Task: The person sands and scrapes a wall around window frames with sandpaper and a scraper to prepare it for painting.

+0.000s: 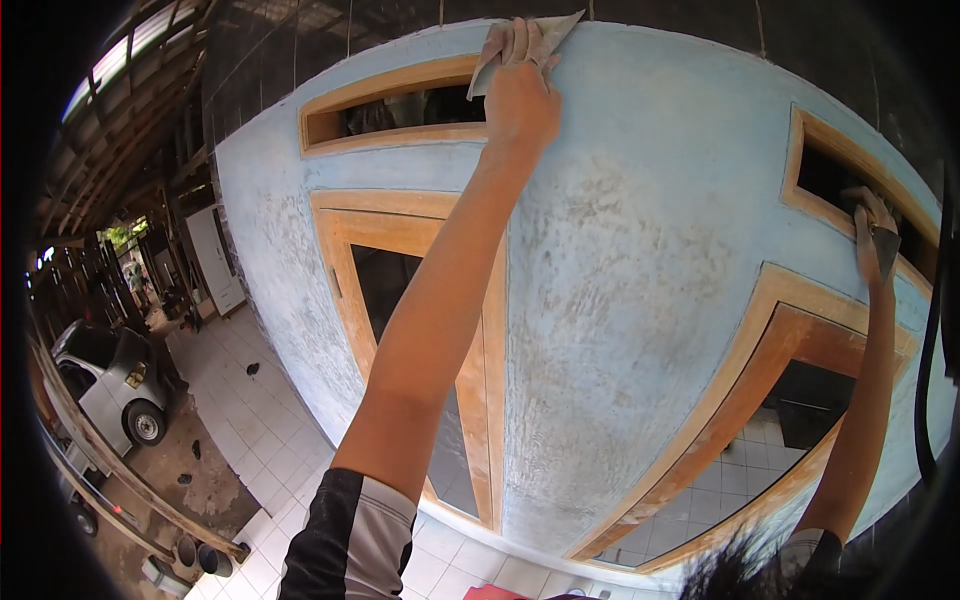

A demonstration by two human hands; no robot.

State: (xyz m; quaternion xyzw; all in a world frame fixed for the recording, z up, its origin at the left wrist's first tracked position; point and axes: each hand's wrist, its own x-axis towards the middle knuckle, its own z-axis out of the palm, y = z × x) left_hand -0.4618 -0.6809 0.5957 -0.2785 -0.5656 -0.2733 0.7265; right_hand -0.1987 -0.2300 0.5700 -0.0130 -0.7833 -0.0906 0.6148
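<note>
My left hand is raised high against the pale blue wall and grips a grey sheet of sandpaper, pressed near the wall's top edge, just right of a wooden vent opening. Far to the right, my right hand holds a small dark flat tool against the lower edge of a second wooden vent frame. Both arms are stretched upward.
Below the left vent is a wooden door frame; another wooden frame stands lower right. White floor tiles run along the wall's foot. A silver car is parked at the left, with a timber roof above.
</note>
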